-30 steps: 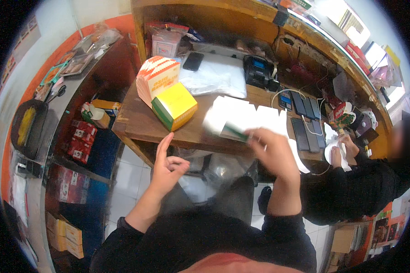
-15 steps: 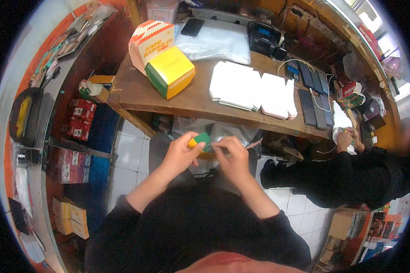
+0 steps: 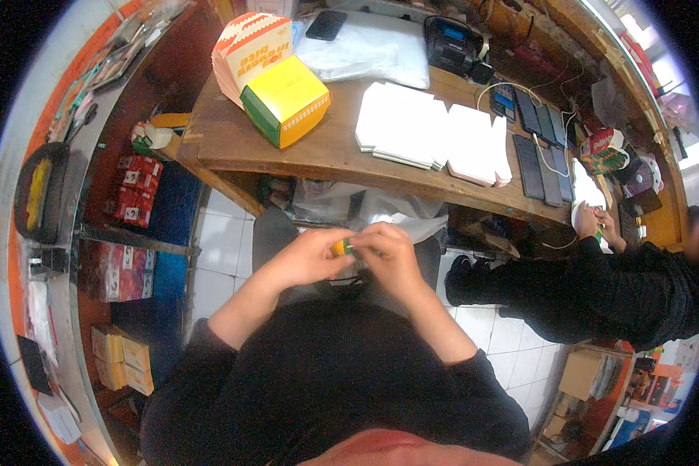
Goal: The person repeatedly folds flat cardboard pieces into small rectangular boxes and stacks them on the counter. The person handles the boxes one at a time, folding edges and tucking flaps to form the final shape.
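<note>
In front of my lap, my left hand (image 3: 312, 258) is closed round a small yellow-and-green box (image 3: 341, 247); fingers cover most of it. My right hand (image 3: 388, 252) pinches its green right side, fingertips drawn together. Whether the right fingers hold anything else is hidden. Above on the wooden table (image 3: 248, 165) stands a larger yellow box (image 3: 291, 97) with a green side, against a stack of folded red-and-cream cartons (image 3: 248, 50). Flat white card blanks (image 3: 400, 124) lie piled to the right of it.
A black phone (image 3: 327, 25) rests on a plastic-wrapped pack (image 3: 377, 58) beside a black printer-like device (image 3: 452, 48). Several phones (image 3: 530, 167) with cables lie at the table's right. A co-worker's hands (image 3: 598, 223) handle something white there. Shelves with red packs (image 3: 136, 190) line the left.
My hands have drawn closer together round the small box. It has turned, and its green face is now mostly covered by fingers. The view has shifted slightly.
</note>
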Demonstrator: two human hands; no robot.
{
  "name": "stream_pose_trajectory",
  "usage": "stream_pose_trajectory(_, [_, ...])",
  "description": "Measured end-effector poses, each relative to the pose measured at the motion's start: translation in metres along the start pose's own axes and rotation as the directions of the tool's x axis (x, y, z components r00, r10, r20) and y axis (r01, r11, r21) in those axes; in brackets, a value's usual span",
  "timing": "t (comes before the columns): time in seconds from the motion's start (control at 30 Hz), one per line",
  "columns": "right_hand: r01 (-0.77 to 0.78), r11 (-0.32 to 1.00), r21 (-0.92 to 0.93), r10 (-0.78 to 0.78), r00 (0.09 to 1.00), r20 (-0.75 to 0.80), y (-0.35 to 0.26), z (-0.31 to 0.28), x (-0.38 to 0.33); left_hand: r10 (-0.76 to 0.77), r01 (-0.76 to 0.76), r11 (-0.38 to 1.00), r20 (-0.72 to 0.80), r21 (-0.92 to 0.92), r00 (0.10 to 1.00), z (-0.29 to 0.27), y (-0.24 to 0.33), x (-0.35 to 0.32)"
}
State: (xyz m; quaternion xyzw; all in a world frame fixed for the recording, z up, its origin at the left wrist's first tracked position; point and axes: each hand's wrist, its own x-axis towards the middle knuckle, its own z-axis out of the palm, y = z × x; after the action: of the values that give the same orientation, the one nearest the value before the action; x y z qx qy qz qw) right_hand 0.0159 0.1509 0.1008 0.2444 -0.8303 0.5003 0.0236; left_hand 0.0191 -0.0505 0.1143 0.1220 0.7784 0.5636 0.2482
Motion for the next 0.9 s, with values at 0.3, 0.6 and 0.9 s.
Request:
stream_pose_trajectory(0.3, [-0.222, 0.953, 0.205, 0.2, 0.972, 0.123, 0.03, 0.004, 0.009, 0.06, -0.039, 0.93, -0.044, 0.366, 0.997, -0.004, -0.024, -0.001])
stream_pose_trajectory(0.6, [0.031, 0.99, -0.139, -0.023, 0.998, 0.056, 0.037, 0.06, -0.017, -0.168, 0.013, 0.75, -0.172, -0.661, 0.971, 0.015, -0.075, 0.012])
stream_pose_trajectory(0.9, [-0.222, 0.934, 0.281, 0.29, 0.929, -0.229, 0.043, 0.054, -0.002, 0.278, -0.201, 0.96, -0.554, 0.196, 0.785, 0.015, -0.059, 0.017])
